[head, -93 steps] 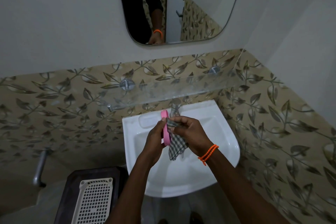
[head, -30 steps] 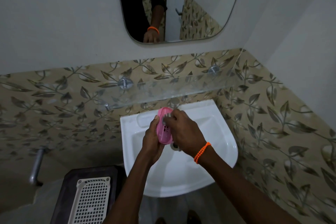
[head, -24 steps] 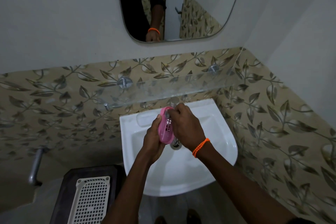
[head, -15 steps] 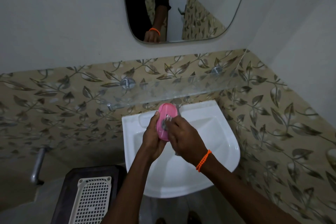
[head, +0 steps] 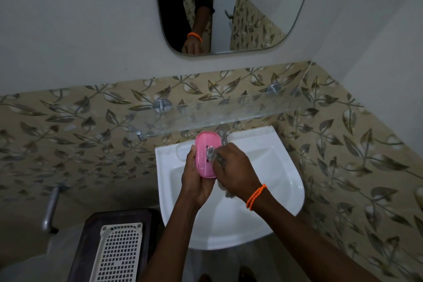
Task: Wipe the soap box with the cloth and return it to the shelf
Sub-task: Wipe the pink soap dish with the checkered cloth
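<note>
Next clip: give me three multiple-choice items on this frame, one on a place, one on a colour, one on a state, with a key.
1. Where is the soap box?
A. on the glass shelf
B. held over the sink
C. on the white basket

2. What colour is the band on the right wrist?
A. orange
B. green
C. blue

3. What is the right hand doing?
A. hanging idle
B. turning the tap
C. pressing the cloth to the soap box

Key:
1. B, the left hand grips it above the sink, and the shelf holds no box.
2. A, the beaded band is orange.
3. C, its fingers bunch the cloth against the box's face.
</note>
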